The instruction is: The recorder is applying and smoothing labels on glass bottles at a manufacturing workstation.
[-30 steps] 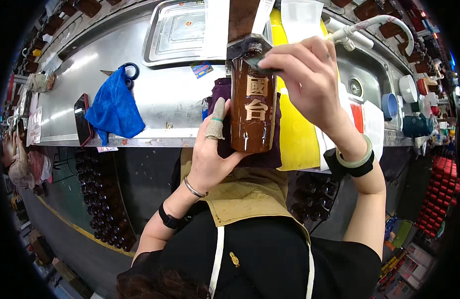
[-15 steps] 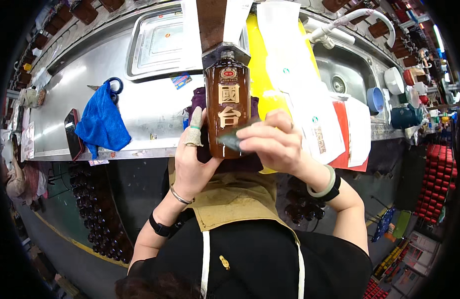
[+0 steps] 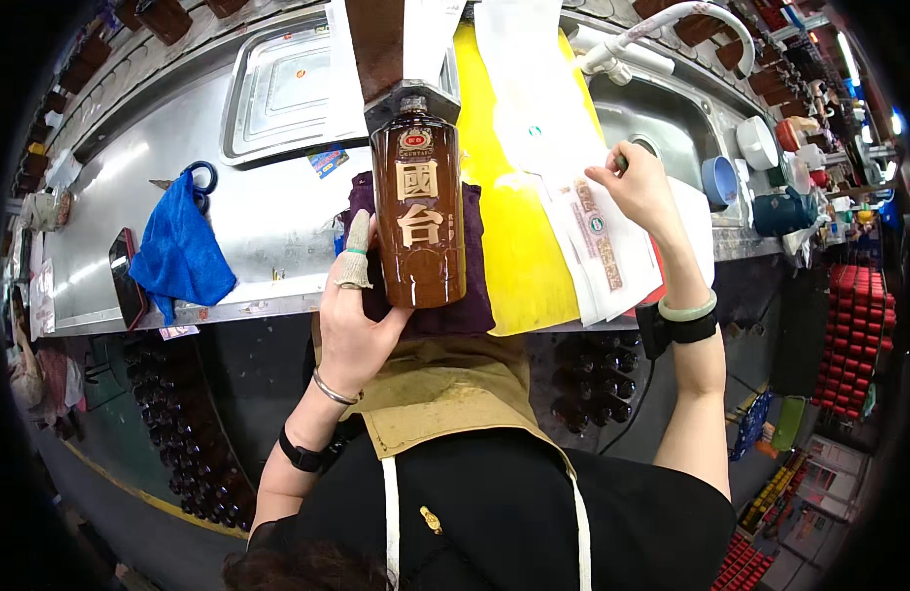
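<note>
Where the near edge of the bench runs in front of the person's apron, the left hand grasps the lower left corner of a brown bottle, its thumb at the base and a finger in a knitted cover along the side. That base comes just beside the near edge, over a purple cloth, and the bottle's long axis points away from the person, neck toward the far edge (whether it lies flat or a little tilted, I cannot tell). Left is thus the nearer hand, being in contact; the right hand is off to the bottle's right, well apart, about level with its upper half, with a yellow sheet between them. Its thumb and fingers close on a small dark thing, mostly hidden by the grip, above white papers that reach to the near edge. Toward the left end lie a blue cloth and, partly under it, scissors. Farther off, a metal tray sits toward the far edge on the left, and a sink opens on the right.
</note>
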`<act>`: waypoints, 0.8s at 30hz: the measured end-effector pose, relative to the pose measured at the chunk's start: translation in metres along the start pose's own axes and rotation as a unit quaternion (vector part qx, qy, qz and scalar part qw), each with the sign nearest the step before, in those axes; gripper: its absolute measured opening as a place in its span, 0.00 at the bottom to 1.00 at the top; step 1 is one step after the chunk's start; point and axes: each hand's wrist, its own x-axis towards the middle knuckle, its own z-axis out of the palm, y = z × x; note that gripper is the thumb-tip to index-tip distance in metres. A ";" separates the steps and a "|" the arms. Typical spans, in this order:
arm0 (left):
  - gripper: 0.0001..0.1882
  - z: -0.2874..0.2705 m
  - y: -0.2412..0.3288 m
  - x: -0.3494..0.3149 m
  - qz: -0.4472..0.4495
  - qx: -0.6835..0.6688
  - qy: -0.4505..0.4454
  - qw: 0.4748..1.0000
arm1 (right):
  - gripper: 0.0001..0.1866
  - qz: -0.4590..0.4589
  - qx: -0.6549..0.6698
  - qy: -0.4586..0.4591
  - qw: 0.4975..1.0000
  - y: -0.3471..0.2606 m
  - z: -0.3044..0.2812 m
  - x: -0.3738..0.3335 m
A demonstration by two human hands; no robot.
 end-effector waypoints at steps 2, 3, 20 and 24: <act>0.46 -0.001 -0.002 -0.001 -0.012 -0.002 -0.005 1.000 | 0.22 0.050 -0.003 -0.038 0.998 0.017 -0.001 -0.003; 0.46 -0.001 -0.001 -0.001 -0.016 -0.002 -0.008 1.000 | 0.25 0.050 -0.021 -0.049 0.997 0.024 -0.002 -0.006; 0.46 -0.002 0.002 -0.001 -0.021 0.023 -0.016 0.999 | 0.25 0.131 0.075 -0.109 0.983 0.088 -0.002 0.019; 0.50 -0.002 0.001 -0.002 0.006 0.018 -0.012 1.000 | 0.15 0.166 0.150 -0.086 0.971 0.102 0.007 0.043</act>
